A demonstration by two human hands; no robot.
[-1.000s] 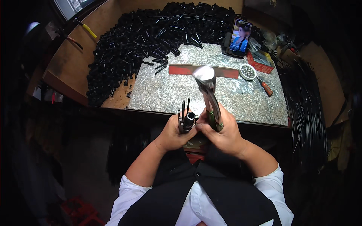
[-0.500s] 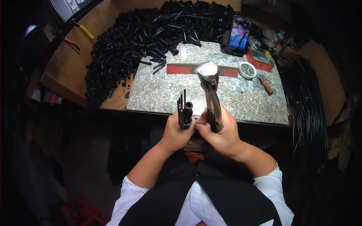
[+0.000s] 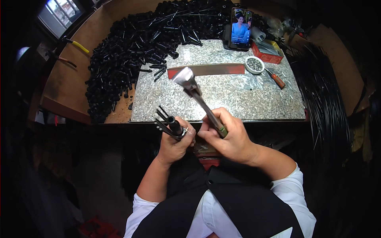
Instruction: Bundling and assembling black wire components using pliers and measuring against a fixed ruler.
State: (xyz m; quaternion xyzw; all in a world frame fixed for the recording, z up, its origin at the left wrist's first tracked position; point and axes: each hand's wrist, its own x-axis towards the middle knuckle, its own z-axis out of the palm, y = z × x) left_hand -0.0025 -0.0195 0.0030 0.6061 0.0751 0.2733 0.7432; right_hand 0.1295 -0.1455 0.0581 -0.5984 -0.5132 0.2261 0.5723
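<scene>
My left hand is closed around a black tube and several thin black rods that stand up beside it. A short bit of silvery wire sticks out at the base of the tube, by my thumb. In my right hand, the fingers wrap round the green handles of metal pincers. The wide head of the pincers points up and left over the stone slab, apart from the tube. My fist hides the lower ends of the tube and rods.
A big heap of black tubular parts fills the back left. On the slab lie a red-edged bar, a white bowl of small metal bits and a screwdriver. Behind are a red box and a propped phone. Long black rods hang right.
The pincers have swung from nearly upright to leaning left. My left hand has moved left and away from my right hand, and the tube and rods now tilt left.
</scene>
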